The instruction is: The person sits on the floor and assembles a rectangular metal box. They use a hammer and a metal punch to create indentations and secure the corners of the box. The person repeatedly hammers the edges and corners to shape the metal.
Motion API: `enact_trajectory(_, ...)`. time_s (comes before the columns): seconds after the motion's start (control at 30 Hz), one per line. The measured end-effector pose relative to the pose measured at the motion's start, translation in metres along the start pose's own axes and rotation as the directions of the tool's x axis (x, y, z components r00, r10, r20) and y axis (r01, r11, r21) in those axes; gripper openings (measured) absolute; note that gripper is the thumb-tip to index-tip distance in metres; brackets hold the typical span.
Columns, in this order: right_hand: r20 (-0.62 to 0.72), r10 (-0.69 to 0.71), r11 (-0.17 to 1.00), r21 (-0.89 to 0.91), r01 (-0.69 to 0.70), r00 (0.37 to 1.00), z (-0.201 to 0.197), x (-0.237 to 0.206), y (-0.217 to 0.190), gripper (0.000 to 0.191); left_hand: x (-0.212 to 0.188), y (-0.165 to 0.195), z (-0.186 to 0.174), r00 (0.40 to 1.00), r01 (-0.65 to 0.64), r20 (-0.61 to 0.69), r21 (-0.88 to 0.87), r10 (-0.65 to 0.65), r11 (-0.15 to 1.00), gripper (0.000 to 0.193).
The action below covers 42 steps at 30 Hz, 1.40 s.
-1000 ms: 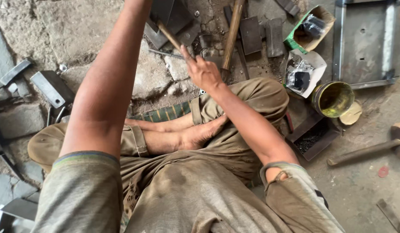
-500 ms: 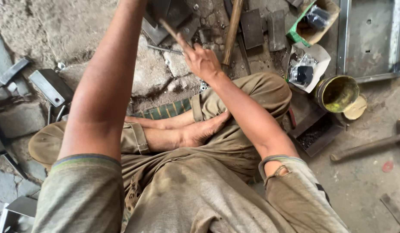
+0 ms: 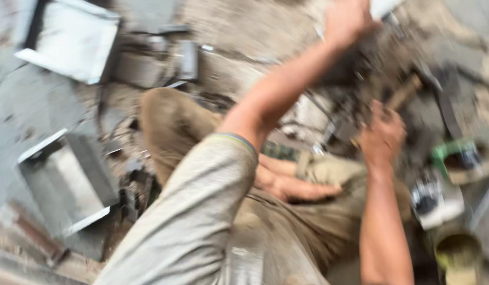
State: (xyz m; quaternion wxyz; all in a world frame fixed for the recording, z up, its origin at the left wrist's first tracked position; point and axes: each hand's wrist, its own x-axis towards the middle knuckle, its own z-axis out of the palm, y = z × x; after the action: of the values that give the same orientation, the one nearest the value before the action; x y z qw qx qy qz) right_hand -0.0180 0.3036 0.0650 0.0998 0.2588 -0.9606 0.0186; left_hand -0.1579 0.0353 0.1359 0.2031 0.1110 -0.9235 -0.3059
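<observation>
Head view, badly blurred, shows the left hand (image 3: pixel 347 21) raised beyond the bent knee, its grip impossible to tell, while the right hand (image 3: pixel 382 138) closes around a wooden handle (image 3: pixel 404 91) just past that knee, apparently steadying it.

A seated person's left hand (image 3: pixel 347 21) reaches to twelve o'clock, gripping a pale metal piece (image 3: pixel 384 6) at the blurred frame's top edge. The right hand (image 3: pixel 383 136), at three o'clock, closes on a wooden handle (image 3: pixel 404 91). Grey metal trays (image 3: pixel 70 45) lie at ten o'clock.
</observation>
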Motion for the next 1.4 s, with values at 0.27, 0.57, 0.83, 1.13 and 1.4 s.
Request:
enact_trajectory(0.27, -0.280, -0.410, 0.877, 0.143, 0.460, 0.868, -0.054, 0.042, -0.157, 0.086, -0.147, -0.057, -0.114, 0.735, 0.398, 0.227, -0.908, -0.639, 0.134, 0.076)
enact_trajectory(0.57, -0.337, -0.522, 0.535, 0.586, 0.609, 0.783, -0.054, 0.072, -0.238, 0.053, -0.260, -0.148, -0.239, 0.790, 0.239, 0.063, -0.947, -0.609, 0.213, 0.091)
enact_trajectory(0.83, -0.454, -0.241, 0.221, 0.835, 0.504, 0.858, -0.069, 0.060, -0.189, 0.067, -0.416, -0.322, -0.376, 0.395, 0.557, -0.645, -0.398, -0.654, 0.729, 0.035)
enact_trajectory(1.13, -0.313, 0.127, 0.268, 0.924, 0.271, 0.941, -0.121, 0.016, -0.122, 0.065, -0.270, -0.458, -0.364, 0.793, 0.544, -0.453, 0.225, -0.408, 0.808, 0.046)
enact_trajectory(1.4, -0.248, 0.227, 0.202, 0.958, 0.204, 0.942, -0.127, -0.002, -0.094, 0.064, -0.153, -0.491, -0.337, 0.758, 0.594, -0.095, 0.507, -0.645, 0.624, 0.052)
